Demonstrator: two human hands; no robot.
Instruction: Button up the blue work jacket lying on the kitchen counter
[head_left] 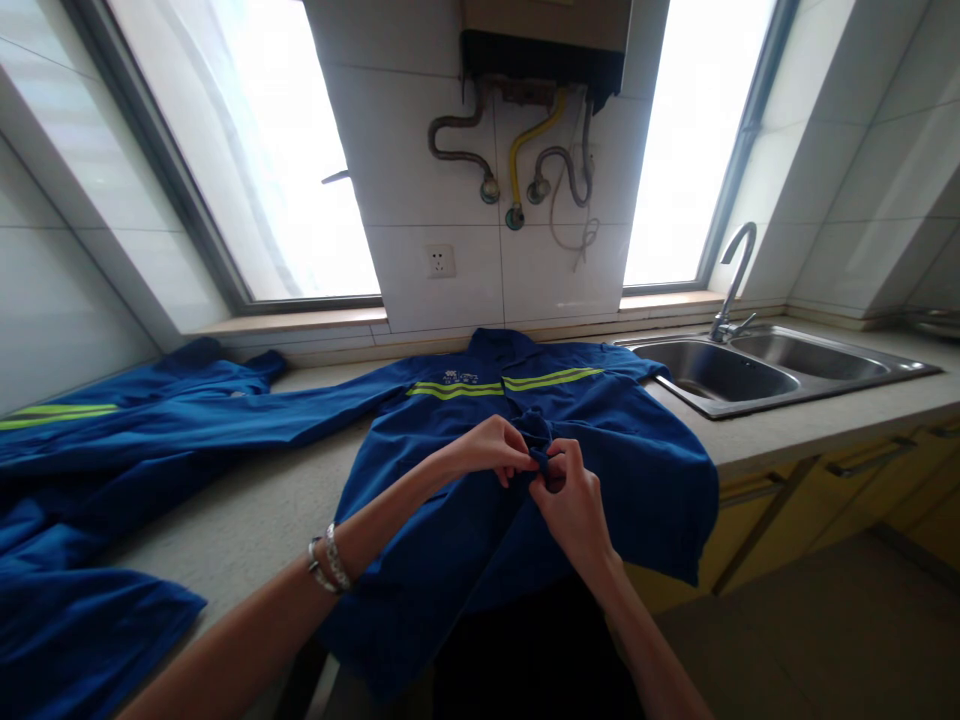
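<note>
A blue work jacket [442, 440] with yellow-green stripes across the chest lies spread on the counter, its collar toward the wall and its lower part hanging over the front edge. My left hand [491, 448] pinches the jacket's front placket near the middle. Close against it, my right hand [574, 500] grips the same bunched bit of cloth with thumb and fingers. The fabric is lifted a little between the two hands. Whether a button sits in the pinched cloth is too small to make out.
More blue clothing [82, 480] with the same striping lies on the left of the counter [217, 510]. A double steel sink [750, 375] with a tap [739, 270] is set at the right. Above, a water heater [546, 50] hangs between two windows, with pipes below it.
</note>
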